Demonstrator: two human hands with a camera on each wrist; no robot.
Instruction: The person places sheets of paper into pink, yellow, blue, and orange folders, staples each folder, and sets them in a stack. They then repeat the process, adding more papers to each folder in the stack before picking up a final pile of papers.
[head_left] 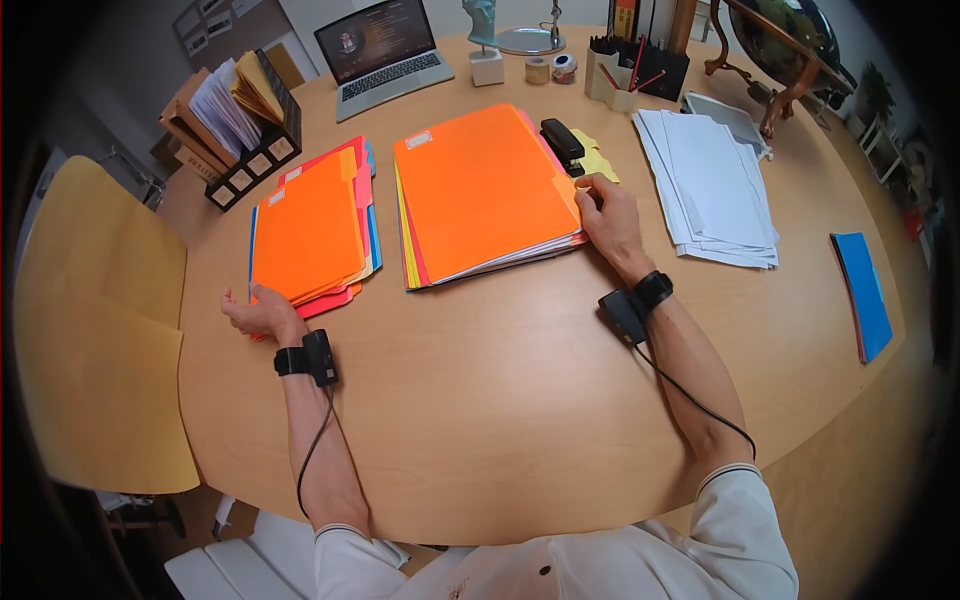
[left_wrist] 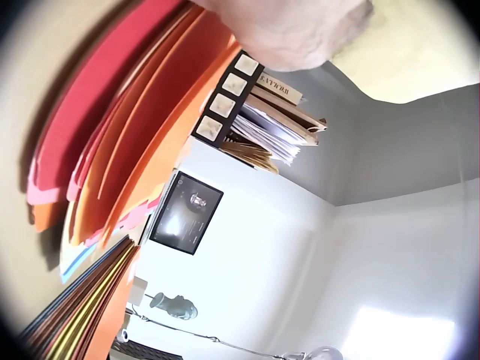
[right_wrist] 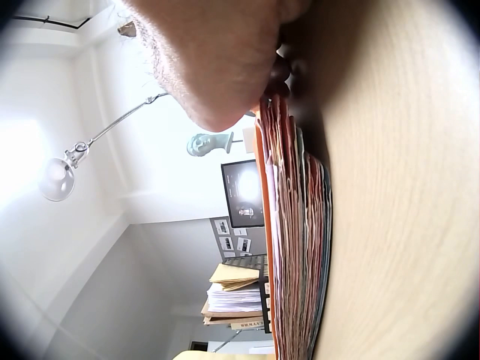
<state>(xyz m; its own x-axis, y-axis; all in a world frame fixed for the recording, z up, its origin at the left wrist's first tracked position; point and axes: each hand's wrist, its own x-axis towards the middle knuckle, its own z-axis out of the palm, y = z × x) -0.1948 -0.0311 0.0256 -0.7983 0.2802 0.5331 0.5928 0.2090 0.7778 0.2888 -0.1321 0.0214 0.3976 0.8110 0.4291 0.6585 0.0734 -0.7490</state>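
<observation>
On the desk lie two stacks of tabbed folders, each topped with an orange one. The larger stack of folders (head_left: 480, 195) is in the middle, with yellow, pink and white edges showing under its cover. At its right edge my right hand (head_left: 612, 222) grips the side, fingers bent; the right wrist view shows fingertips (right_wrist: 279, 75) at the layered edges (right_wrist: 296, 225). The smaller stack of folders (head_left: 305, 235), orange over red and blue, sits to the left. My left hand (head_left: 265, 312) rests by its near left corner, fingers loosely bent; the left wrist view shows its fanned edges (left_wrist: 127, 135).
A black stapler (head_left: 562, 147) and yellow sticky notes (head_left: 597, 160) lie beside the larger stack. White papers (head_left: 705, 190) and a blue folder (head_left: 862, 297) are to the right. Behind stand a file holder (head_left: 258, 165), laptop (head_left: 390, 70), bust (head_left: 484, 40), pen holder (head_left: 612, 85) and globe (head_left: 790, 40).
</observation>
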